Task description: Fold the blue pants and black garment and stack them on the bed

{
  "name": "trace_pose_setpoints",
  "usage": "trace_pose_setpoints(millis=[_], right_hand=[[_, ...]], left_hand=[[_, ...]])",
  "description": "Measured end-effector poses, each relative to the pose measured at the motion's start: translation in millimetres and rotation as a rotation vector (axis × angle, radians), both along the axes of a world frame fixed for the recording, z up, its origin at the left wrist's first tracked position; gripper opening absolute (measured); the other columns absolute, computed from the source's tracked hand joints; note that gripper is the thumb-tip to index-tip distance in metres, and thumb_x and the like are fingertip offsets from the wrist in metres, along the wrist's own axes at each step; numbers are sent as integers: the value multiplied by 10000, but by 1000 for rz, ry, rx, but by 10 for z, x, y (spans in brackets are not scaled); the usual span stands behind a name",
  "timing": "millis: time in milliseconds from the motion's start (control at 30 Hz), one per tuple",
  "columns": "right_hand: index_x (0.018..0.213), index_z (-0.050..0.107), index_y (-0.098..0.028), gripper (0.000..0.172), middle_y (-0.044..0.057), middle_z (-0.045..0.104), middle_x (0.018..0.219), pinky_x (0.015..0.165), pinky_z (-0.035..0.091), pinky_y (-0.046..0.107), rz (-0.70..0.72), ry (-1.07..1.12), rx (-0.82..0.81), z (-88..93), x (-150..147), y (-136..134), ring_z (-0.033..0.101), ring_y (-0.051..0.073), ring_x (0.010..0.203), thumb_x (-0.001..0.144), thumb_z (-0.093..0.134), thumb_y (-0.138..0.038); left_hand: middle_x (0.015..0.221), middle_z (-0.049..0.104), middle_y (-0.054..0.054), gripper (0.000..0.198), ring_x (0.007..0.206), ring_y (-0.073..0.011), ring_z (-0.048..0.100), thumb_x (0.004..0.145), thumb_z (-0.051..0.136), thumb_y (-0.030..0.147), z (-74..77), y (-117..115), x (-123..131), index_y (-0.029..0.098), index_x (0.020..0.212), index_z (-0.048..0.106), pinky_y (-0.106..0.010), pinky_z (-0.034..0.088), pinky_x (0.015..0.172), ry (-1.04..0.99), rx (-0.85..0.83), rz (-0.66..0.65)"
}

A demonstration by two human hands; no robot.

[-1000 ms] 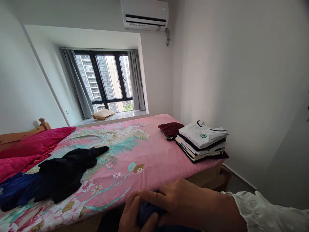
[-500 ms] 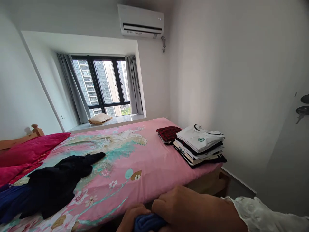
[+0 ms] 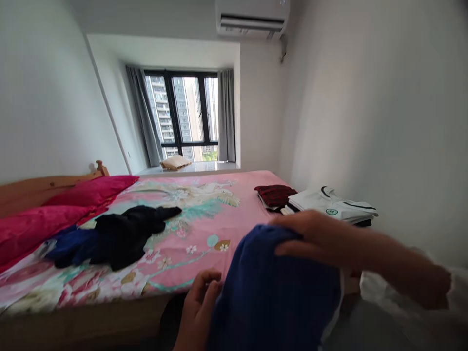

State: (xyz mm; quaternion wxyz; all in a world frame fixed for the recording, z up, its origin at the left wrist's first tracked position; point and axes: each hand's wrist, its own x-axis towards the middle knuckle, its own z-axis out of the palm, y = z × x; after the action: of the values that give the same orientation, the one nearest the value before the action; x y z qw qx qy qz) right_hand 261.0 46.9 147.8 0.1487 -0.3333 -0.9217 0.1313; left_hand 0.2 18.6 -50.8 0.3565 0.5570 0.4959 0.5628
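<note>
A folded blue garment (image 3: 278, 292) hangs in front of me at the bottom of the view, beside the bed. My right hand (image 3: 310, 234) grips its top edge, with the thumb on the near face; the hand is slightly blurred. Along the garment's left edge is my left hand (image 3: 201, 302), its fingers curled and closed at the cloth; the exact grip is partly hidden. The garment's lower end runs out of the frame. Behind the right hand, a stack of folded clothes topped by a white shirt (image 3: 343, 209) with a green badge lies on the bed.
The bed has a pink floral sheet (image 3: 248, 214). A crumpled black garment (image 3: 127, 234) and a blue one (image 3: 73, 248) lie at its left, near dark pink pillows (image 3: 91, 190). Folded dark red checked cloth (image 3: 275, 196) adjoins the stack. A beige folded item (image 3: 176, 162) sits on the windowsill.
The blue garment has come up from the bottom edge and now shows much larger. My right hand has risen with its top edge. The view has turned left, so the room appears further right.
</note>
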Motion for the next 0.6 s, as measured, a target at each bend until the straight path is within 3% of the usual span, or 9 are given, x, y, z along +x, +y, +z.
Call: trace_pose_setpoints(millis=[133,233,333,400,500,600], right_hand=[[1019,607,-170,379,-25,646,830,671,441,198,-72,-23,51,259,62,155,590,102,727,898,438,-486],[1060,608,-162,429,-33,635,760,610,431,193,-166,-30,65,347,95,190,578,97,672,868,454,-514],[1031,615,-165,475,-33,611,708,592,415,212,-243,-33,129,371,135,186,559,102,645,846,451,-570],[990,615,-171,478,-30,593,689,595,411,222,-263,-37,163,371,159,166,546,107,641,843,444,-592],[947,614,-198,427,-14,601,710,601,420,232,-254,-43,187,342,174,109,547,123,653,850,456,-582],[1014,619,-243,393,-2,635,741,611,447,251,-227,-30,184,255,172,43,571,143,658,850,476,-571]], left_hand=[[857,661,-29,366,880,-196,600,825,519,524,-161,9,-173,181,812,644,-280,474,807,-3,-93,39],[830,673,-31,407,842,-199,602,827,501,538,-294,-1,-198,168,790,664,-296,473,808,-11,-154,28],[854,701,-50,432,876,-220,622,839,481,537,-401,-6,-148,159,840,690,-337,479,850,-25,-183,-40],[977,711,-70,429,983,-242,619,845,480,524,-455,13,-107,164,921,701,-385,456,936,-33,-175,-73],[1182,658,-87,445,1162,-259,553,833,500,513,-514,76,-63,172,1055,681,-448,370,1059,-57,-157,-66],[1180,664,-72,427,1175,-248,554,824,517,488,-550,123,34,178,1067,681,-439,365,1072,-60,-114,-89]])
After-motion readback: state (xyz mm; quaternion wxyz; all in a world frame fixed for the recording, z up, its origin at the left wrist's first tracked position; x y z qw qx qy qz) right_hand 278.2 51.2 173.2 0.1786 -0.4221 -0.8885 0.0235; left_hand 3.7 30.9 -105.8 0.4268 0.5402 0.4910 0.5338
